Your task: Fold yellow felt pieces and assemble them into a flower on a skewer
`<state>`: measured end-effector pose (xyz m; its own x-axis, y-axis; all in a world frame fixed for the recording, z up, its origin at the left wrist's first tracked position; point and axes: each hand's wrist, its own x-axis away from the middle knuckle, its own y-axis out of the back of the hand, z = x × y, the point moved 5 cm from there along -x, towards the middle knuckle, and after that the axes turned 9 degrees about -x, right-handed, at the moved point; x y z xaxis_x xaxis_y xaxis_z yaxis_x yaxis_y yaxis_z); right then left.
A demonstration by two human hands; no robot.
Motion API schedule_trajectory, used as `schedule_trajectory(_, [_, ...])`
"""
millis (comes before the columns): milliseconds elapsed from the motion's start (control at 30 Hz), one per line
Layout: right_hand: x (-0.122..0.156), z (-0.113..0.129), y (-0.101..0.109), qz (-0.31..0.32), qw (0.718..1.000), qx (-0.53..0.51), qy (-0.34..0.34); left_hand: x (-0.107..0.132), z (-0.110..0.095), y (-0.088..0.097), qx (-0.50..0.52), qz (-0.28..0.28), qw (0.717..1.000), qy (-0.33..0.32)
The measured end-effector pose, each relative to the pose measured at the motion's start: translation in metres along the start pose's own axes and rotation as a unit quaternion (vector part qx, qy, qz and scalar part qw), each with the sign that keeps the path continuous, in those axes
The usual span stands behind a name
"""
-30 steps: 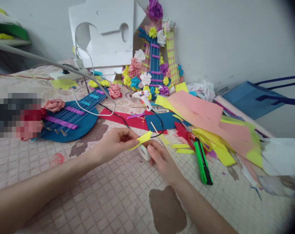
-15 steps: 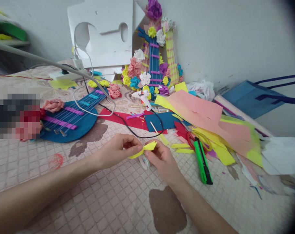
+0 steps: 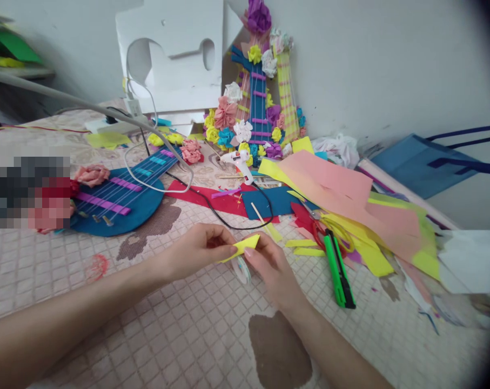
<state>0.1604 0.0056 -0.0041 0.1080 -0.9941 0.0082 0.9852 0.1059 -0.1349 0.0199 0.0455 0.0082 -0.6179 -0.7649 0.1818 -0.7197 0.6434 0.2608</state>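
Both hands meet over the patterned floor mat. My left hand pinches one end of a small yellow paper piece between thumb and fingers. My right hand grips the other end of the same piece, fingers curled. A clear tape roll stands on edge just under the paper, between the two hands. A green utility knife lies on the mat to the right of my right hand.
A pile of pink, yellow and green paper sheets spreads at the right, over red-handled scissors. A white glue gun with a black cord lies behind. A blue paper guitar lies left; a flower-covered one leans on the wall.
My right hand came up from the tape roll and took hold of the yellow paper's free end. The paper now sits bent between both hands.
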Motion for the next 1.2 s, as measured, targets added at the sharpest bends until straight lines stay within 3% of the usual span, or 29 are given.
schedule_trajectory(167, [0.000,0.006,0.002,-0.009,0.999,-0.013,0.040,0.000,0.001,0.002,0.033,0.005,0.999,0.030])
schedule_trajectory(300, [0.003,0.016,0.003,-0.014,0.983,0.104,0.147,0.000,0.004,0.002,0.072,0.011,0.996,0.058])
schedule_trajectory(400, [0.006,0.022,0.006,-0.058,0.963,0.161,0.209,-0.001,0.006,0.002,0.091,0.009,0.994,0.059])
schedule_trajectory(500, [0.005,0.019,0.007,-0.067,0.979,0.108,0.157,-0.002,0.005,0.005,0.078,-0.011,0.996,0.044])
schedule_trajectory(600, [0.002,0.009,0.000,0.014,0.998,0.025,0.061,-0.002,0.002,0.008,0.055,-0.032,0.998,0.022])
schedule_trajectory(700, [0.001,-0.001,-0.007,0.068,0.997,-0.027,0.002,-0.001,-0.001,0.007,0.057,-0.030,0.998,0.009])
schedule_trajectory(933, [0.001,-0.010,-0.010,0.094,0.995,-0.041,-0.014,0.000,0.006,0.001,0.141,0.016,0.990,0.011])
schedule_trajectory(1200, [0.002,-0.012,-0.006,0.073,0.997,0.027,-0.008,0.003,0.010,-0.004,0.237,0.036,0.967,0.083])
